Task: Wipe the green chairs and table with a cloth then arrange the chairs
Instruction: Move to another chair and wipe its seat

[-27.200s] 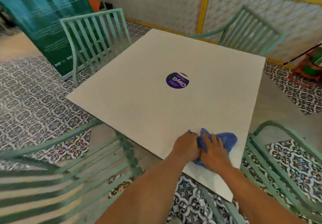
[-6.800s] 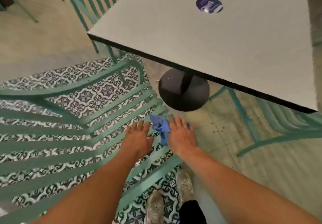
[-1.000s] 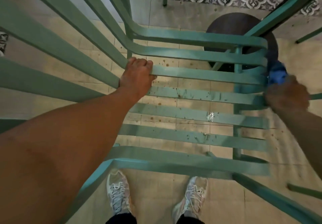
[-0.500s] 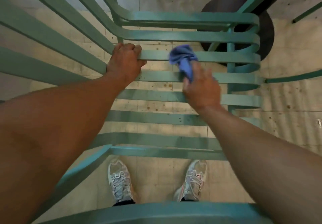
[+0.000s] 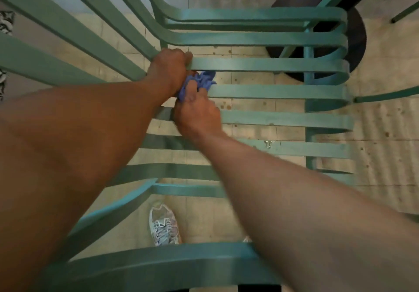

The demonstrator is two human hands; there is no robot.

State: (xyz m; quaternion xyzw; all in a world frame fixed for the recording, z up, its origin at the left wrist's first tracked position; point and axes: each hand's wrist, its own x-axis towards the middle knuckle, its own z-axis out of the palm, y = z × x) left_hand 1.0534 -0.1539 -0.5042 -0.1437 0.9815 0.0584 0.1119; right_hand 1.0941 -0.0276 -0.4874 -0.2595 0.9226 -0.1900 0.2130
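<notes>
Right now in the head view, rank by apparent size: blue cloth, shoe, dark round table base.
1. Table base, largest, though chair slats partly hide it.
2. Shoe.
3. Blue cloth, smallest; it is bunched in the right hand, so mostly hidden.
Nearness to the camera differs, so true sizes are unsure.

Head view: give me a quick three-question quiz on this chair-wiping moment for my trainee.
1. True or false: the left hand grips a slat of the green chair.
2. Which hand holds the blue cloth? A) left B) right C) neither
3. Fill in: the dark round shape on the floor beyond the seat is the table ____.

Key:
1. True; its fingers curl over a seat slat.
2. B; the right hand presses the bunched cloth against a slat, right beside the left hand.
3. base.
</notes>
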